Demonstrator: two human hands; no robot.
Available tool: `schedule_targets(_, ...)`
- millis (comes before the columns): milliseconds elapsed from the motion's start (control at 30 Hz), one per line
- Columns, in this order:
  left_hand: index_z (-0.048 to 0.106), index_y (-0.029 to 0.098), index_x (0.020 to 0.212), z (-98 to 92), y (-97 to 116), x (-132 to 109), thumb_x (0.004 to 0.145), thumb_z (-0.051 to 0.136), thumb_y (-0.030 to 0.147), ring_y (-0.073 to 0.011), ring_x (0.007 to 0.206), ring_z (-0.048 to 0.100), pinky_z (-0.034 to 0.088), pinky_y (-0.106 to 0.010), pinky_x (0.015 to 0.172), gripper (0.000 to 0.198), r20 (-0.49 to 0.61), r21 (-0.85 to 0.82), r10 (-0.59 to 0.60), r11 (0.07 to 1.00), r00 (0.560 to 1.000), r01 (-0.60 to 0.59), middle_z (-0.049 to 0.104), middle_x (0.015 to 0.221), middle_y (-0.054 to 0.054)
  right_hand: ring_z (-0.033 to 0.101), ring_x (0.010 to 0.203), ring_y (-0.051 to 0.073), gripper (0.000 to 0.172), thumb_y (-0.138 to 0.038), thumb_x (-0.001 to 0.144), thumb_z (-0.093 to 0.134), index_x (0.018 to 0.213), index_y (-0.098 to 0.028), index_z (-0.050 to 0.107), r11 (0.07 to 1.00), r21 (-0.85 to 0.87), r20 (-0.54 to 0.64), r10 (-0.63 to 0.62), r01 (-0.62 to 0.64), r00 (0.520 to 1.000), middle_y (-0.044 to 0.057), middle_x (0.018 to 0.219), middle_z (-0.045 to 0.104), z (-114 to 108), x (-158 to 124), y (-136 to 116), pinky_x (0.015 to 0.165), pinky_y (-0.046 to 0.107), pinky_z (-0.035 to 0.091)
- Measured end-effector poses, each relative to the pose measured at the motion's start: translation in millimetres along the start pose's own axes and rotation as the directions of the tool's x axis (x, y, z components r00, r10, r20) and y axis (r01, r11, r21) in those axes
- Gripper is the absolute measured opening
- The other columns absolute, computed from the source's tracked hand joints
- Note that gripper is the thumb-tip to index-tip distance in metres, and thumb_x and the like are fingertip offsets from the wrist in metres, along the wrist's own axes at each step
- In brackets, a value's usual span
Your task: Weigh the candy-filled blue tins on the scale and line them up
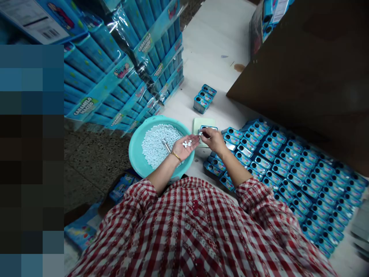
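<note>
At the far left, stacked blue cardboard display cartons in clear plastic wrap (99,82) stand beside a speckled grey terrazzo floor (96,165). To the right of these, and ahead of the left hand, a round teal plastic basin (138,154) is filled with a heap of small white mints (157,144), and a slender metal scoop (166,146) lies on the heap.

The left hand (184,148), encircled by a thin gold bangle (176,156), is held over the basin, palm up and spread, with several mints (187,144) resting on the palm. The right hand (215,140) is positioned just to its right, with the thumb and fingers pinched on a small pale item, too small to be identified with certainty.

A small rectangular blue metal tin (208,128) is located at the pinching fingertips, on a pale green square pad (200,125). Its long axis runs nearly across the view, and the right hand is the nearer hand. Beyond the pad, a short stack of similar tins (204,99) is placed ahead of the hands. Dense rows of blue tins (291,173) are laid out to the right of the right hand, below a dark brown board (300,73).
</note>
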State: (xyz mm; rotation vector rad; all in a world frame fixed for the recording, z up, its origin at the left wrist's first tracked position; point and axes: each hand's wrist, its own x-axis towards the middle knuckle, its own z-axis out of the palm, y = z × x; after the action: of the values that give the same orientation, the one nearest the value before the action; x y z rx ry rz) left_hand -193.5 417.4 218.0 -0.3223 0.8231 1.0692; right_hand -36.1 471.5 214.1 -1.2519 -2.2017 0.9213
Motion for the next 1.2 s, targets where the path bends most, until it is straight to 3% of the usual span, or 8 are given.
schedule_targets(167,0.064,0.008,0.090,-3.5,5,2,0.086,0.041,0.017,-0.0187,0.085,0.067,0.051,-0.032,0.083,0.024,-0.032,0.018,0.032,0.999,0.999,-0.032,0.070,0.084,-0.012,0.058,0.083,0.018,0.024,-0.018,0.082,0.049,0.101,-0.015,0.063,0.942,-0.333,0.050,0.056,-0.037,0.997,0.010,0.095,0.063,-12,13,11,0.072,0.027,0.044)
schedule_targets(367,0.061,0.007,0.104,-27.5,-2,-15,0.085,0.041,0.013,-0.0189,0.085,0.066,0.051,-0.032,0.082,0.028,-0.103,0.008,0.013,1.000,0.995,-0.012,0.070,0.087,-0.012,0.058,0.094,0.019,0.027,-0.019,0.089,0.039,0.104,-0.017,0.062,0.977,-0.214,-0.010,0.008,-0.010,1.000,0.010,0.101,0.062,-8,-8,-5,0.082,0.031,0.046)
schedule_targets(433,0.060,0.007,0.106,-35.6,-7,-21,0.086,0.039,0.015,-0.0179,0.084,0.066,0.051,-0.031,0.081,0.030,-0.120,-0.007,-0.018,1.000,0.993,0.017,0.069,0.086,-0.011,0.056,0.099,0.018,0.027,-0.020,0.089,0.041,0.108,-0.018,0.060,0.983,-0.151,0.118,-0.088,0.105,0.989,0.009,0.104,0.062,9,-26,-26,0.086,0.032,0.045)
schedule_targets(500,0.059,0.008,0.110,-44.3,-12,-27,0.089,0.037,0.021,-0.0173,0.085,0.066,0.051,-0.031,0.082,0.033,-0.121,-0.021,-0.062,0.998,0.991,0.060,0.069,0.089,-0.011,0.054,0.103,0.019,0.029,-0.020,0.088,0.043,0.114,-0.018,0.057,0.964,-0.147,0.287,-0.171,0.220,0.943,0.010,0.108,0.060,33,-44,-49,0.088,0.034,0.045)
schedule_targets(633,0.056,0.010,0.116,-61.3,-19,-39,0.091,0.033,0.033,-0.0176,0.091,0.064,0.050,-0.030,0.083,0.041,-0.112,-0.042,-0.118,0.993,0.987,0.114,0.066,0.100,-0.013,0.051,0.101,0.021,0.030,-0.014,0.089,0.040,0.116,-0.012,0.054,0.904,-0.288,0.399,-0.186,0.316,0.898,0.012,0.109,0.059,71,-64,-75,0.089,0.037,0.044)
schedule_targets(833,0.060,0.008,0.102,-65.8,-18,-49,0.092,0.035,0.025,-0.0111,0.066,0.062,0.050,-0.022,0.067,0.032,-0.242,-0.060,-0.049,0.998,0.969,0.035,0.065,0.074,-0.006,0.052,0.094,0.020,0.025,-0.013,0.089,0.040,0.107,-0.012,0.057,0.887,-0.340,0.486,-0.119,0.312,0.866,0.011,0.104,0.058,70,-61,-75,0.079,0.031,0.049)
schedule_targets(1067,0.059,0.012,0.084,-60.1,-20,-45,0.089,0.041,0.019,-0.0106,0.057,0.059,0.050,-0.022,0.059,0.020,-0.293,-0.059,-0.040,0.998,0.955,0.024,0.059,0.060,-0.001,0.054,0.092,0.017,0.023,-0.015,0.089,0.042,0.107,-0.013,0.057,0.952,-0.174,0.450,-0.149,0.250,0.880,0.009,0.102,0.059,64,-60,-66,0.079,0.029,0.048)
schedule_targets(1200,0.061,0.010,0.092,-62.3,-21,-39,0.088,0.040,0.019,-0.0135,0.065,0.063,0.052,-0.027,0.070,0.023,-0.193,-0.042,-0.056,0.998,0.980,0.049,0.064,0.069,-0.006,0.054,0.090,0.015,0.022,-0.020,0.090,0.041,0.103,-0.015,0.058,0.985,-0.051,0.262,-0.146,0.165,0.954,0.008,0.098,0.059,46,-52,-52,0.082,0.028,0.047)
